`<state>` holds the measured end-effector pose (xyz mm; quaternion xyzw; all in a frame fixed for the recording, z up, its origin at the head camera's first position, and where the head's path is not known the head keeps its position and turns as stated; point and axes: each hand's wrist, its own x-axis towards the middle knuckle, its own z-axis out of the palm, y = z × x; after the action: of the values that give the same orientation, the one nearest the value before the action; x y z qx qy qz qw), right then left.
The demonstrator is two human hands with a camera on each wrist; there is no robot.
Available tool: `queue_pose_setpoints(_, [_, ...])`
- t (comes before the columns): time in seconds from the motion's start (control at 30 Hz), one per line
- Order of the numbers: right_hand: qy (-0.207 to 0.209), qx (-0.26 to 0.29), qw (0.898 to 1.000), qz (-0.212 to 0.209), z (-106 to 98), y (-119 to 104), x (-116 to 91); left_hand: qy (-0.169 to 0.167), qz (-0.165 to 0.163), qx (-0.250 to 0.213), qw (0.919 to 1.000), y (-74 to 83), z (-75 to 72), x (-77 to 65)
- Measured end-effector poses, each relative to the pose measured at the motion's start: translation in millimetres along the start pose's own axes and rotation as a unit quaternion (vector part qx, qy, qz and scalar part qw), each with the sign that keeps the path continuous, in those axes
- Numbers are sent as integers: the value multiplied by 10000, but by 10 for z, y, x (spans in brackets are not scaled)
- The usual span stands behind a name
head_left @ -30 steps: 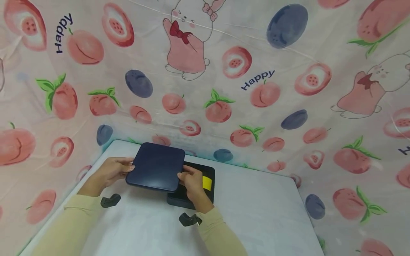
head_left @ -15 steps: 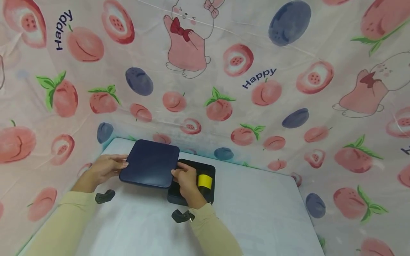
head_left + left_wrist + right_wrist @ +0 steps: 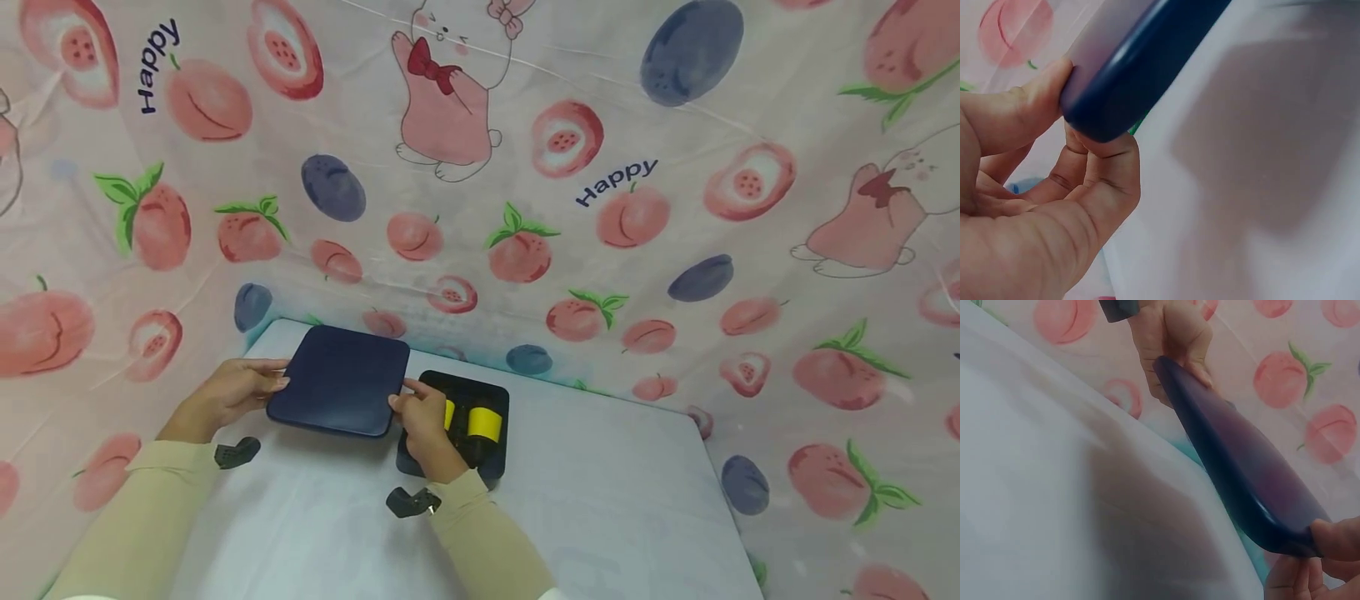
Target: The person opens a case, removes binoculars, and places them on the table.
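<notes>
A dark blue, square, round-cornered lid (image 3: 341,379) is held level above the table by both hands. At its left edge, my left hand (image 3: 232,396) pinches it, thumb on top and fingers beneath, as the left wrist view confirms on the lid's rounded corner (image 3: 1122,81). My right hand (image 3: 426,421) grips the opposite edge between thumb and fingers; the right wrist view has that hand (image 3: 1341,550) at the lower right. Behind the right hand stands an uncovered black box (image 3: 465,385). Inside it lies a black cylinder with a yellow band (image 3: 484,423), and another yellow patch (image 3: 448,414) is partly hidden by the hand.
The white tabletop (image 3: 615,500) extends right and toward the front. A printed cloth (image 3: 457,225) with peaches and rabbits hangs along the back and sides, close behind the box. A black wrist device (image 3: 412,502) sits below the right hand.
Both hands have carried the lid to the left, away from over the box. More of the box's inside shows, including a second yellow patch. The box has stayed in place.
</notes>
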<state>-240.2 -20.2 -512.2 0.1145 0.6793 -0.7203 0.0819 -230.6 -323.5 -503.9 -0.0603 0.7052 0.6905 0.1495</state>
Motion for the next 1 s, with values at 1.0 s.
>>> queue_pose_setpoints(1.0, [175, -188, 9994, 211, 360, 232, 23, 581, -327, 543, 9963, -167, -235, -5])
